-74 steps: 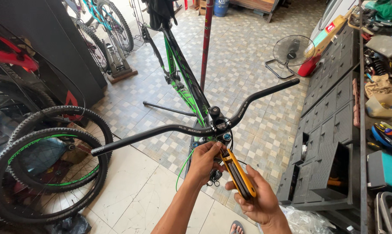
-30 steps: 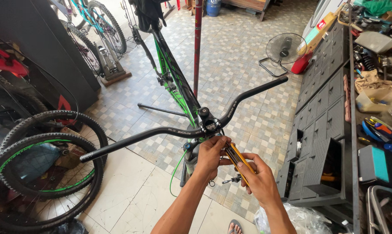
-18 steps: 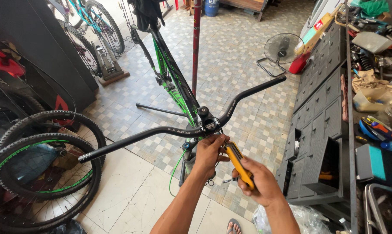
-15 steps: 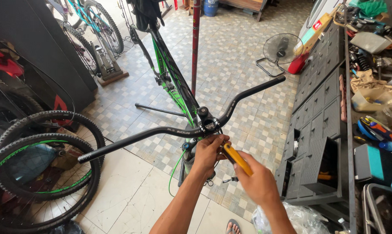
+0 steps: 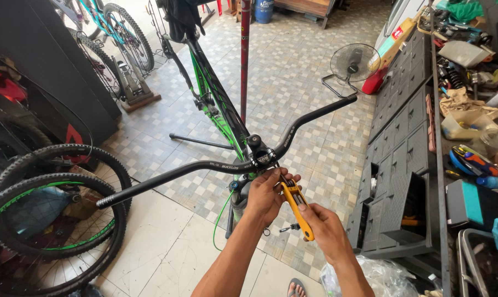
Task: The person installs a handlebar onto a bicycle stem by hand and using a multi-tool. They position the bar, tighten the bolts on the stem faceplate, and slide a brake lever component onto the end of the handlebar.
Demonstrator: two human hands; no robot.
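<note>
Working under a black handlebar (image 5: pixel 227 165) already clamped in its stem (image 5: pixel 261 157), a person is gripping a yellow-handled tool (image 5: pixel 296 207) in the right hand (image 5: pixel 325 230), fingers clenched around its lower end. The left hand (image 5: pixel 266 193) is curling its fingers over the tool's head just below the stem. Those fingers are hiding the tool's tip and whatever fastener it meets, and the bars are carrying no grips.

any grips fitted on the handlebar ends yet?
No. The black handlebar is bare tube out to both ends, while the left hand and right hand work a yellow-handled tool at the stem.
</note>
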